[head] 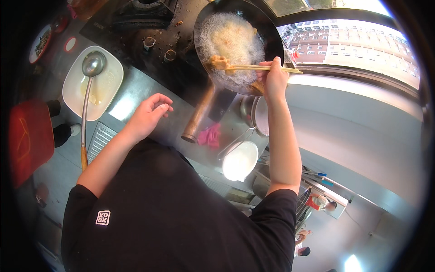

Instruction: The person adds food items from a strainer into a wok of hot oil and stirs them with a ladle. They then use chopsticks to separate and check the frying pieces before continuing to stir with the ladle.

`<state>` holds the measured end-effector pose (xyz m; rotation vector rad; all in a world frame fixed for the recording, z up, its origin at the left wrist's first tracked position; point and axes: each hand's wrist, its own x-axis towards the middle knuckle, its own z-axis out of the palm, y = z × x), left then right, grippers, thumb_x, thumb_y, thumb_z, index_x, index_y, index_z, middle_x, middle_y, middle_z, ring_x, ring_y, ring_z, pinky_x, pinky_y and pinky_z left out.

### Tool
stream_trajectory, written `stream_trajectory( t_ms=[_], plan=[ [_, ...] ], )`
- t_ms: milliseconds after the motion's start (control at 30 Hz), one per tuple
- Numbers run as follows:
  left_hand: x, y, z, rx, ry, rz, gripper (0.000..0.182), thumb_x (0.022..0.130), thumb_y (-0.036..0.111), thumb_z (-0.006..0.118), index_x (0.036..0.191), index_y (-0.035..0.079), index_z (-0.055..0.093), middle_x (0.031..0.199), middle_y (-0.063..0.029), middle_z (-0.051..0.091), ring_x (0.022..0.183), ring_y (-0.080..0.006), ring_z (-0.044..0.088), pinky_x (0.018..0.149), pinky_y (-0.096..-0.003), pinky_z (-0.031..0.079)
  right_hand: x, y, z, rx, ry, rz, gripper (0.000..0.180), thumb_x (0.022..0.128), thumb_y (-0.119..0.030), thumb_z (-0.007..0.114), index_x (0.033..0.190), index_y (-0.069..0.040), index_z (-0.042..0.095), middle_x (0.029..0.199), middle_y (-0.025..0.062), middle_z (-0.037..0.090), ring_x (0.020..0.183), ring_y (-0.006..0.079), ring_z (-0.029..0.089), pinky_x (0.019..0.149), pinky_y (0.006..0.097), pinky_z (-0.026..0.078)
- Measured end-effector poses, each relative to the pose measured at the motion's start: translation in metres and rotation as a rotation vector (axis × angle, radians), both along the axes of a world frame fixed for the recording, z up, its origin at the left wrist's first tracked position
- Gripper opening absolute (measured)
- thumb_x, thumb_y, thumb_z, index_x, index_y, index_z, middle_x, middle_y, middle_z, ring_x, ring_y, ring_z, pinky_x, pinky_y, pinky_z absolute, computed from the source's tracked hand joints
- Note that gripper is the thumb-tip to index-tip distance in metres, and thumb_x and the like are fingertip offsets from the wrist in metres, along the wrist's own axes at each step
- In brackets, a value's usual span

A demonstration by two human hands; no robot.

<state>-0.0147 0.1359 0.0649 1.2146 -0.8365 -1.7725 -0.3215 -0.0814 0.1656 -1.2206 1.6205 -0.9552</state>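
Observation:
My right hand (274,80) grips a pair of wooden chopsticks (249,67) over a dark wok (273,34). At the chopsticks' tips is a golden battered piece of food (220,63), at the wok's near left side. Pale foam and bubbling oil (231,37) fill much of the wok and hide what lies beneath. The wok's brown handle (198,115) points back toward me. My left hand (149,112) hovers, fingers loosely curled, with nothing in it, above the steel counter's edge between the wok handle and a white basin (115,80).
A metal ladle (89,102) rests in the basin. Near the wok handle lie a pink cloth (209,136) and a white bowl (241,159); a wire-handled strainer (261,115) sits beside them. Another burner (144,13) is at the back left. Other people (318,203) stand at lower right.

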Motion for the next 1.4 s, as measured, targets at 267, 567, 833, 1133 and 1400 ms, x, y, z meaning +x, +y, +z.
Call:
stream_trajectory(
  t_ms=[267, 567, 833, 1133, 1400],
  plan=[
    [-0.001, 0.003, -0.003, -0.018, -0.013, -0.01, 0.023, 0.103, 0.017, 0.056, 0.12, 0.002, 0.06, 0.11, -0.0066, 0.069, 0.098, -0.0133, 0.061, 0.092, -0.0303, 0.05, 0.018, 0.023, 0.006, -0.222, 0.449, 0.151, 0.056, 0.11, -0.038, 0.048, 0.074, -0.001, 0.068, 0.059, 0.01, 0.064, 0.054, 0.0199, 0.064, 0.058, 0.0318, 0.051],
    [-0.005, 0.004, -0.008, -0.043, -0.017, -0.038, 0.023, 0.103, 0.016, 0.056, 0.121, 0.001, 0.06, 0.112, -0.008, 0.069, 0.099, -0.0142, 0.062, 0.093, -0.0314, 0.051, 0.023, 0.041, 0.01, -0.436, 0.66, 0.328, 0.05, 0.109, -0.033, 0.052, 0.073, -0.001, 0.066, 0.059, 0.0128, 0.062, 0.054, 0.0263, 0.063, 0.056, 0.0369, 0.05],
    [-0.002, 0.004, -0.01, -0.04, -0.008, -0.035, 0.023, 0.103, 0.015, 0.056, 0.121, 0.001, 0.06, 0.113, -0.0084, 0.069, 0.099, -0.0141, 0.061, 0.093, -0.0313, 0.051, -0.008, 0.021, 0.007, -0.011, 0.227, -0.162, 0.047, 0.108, -0.037, 0.055, 0.079, -0.001, 0.061, 0.059, 0.0081, 0.059, 0.048, 0.0133, 0.053, 0.047, 0.026, 0.042],
    [-0.003, 0.004, -0.011, -0.047, -0.015, -0.041, 0.023, 0.102, 0.015, 0.057, 0.121, 0.001, 0.06, 0.113, -0.0085, 0.069, 0.1, -0.0143, 0.062, 0.093, -0.0316, 0.051, -0.014, 0.024, 0.009, -0.138, 0.186, -0.232, 0.051, 0.11, -0.042, 0.046, 0.083, -0.001, 0.059, 0.06, 0.0109, 0.059, 0.046, 0.013, 0.05, 0.045, 0.0255, 0.039],
    [-0.006, 0.005, -0.008, -0.03, -0.016, -0.047, 0.022, 0.102, 0.013, 0.056, 0.121, 0.001, 0.06, 0.113, -0.0083, 0.068, 0.101, -0.0146, 0.062, 0.094, -0.0317, 0.051, -0.012, 0.017, 0.003, -0.184, 0.132, -0.269, 0.059, 0.112, -0.042, 0.038, 0.078, 0.002, 0.06, 0.058, 0.0125, 0.06, 0.046, 0.0158, 0.053, 0.047, 0.0288, 0.044]
  ],
)
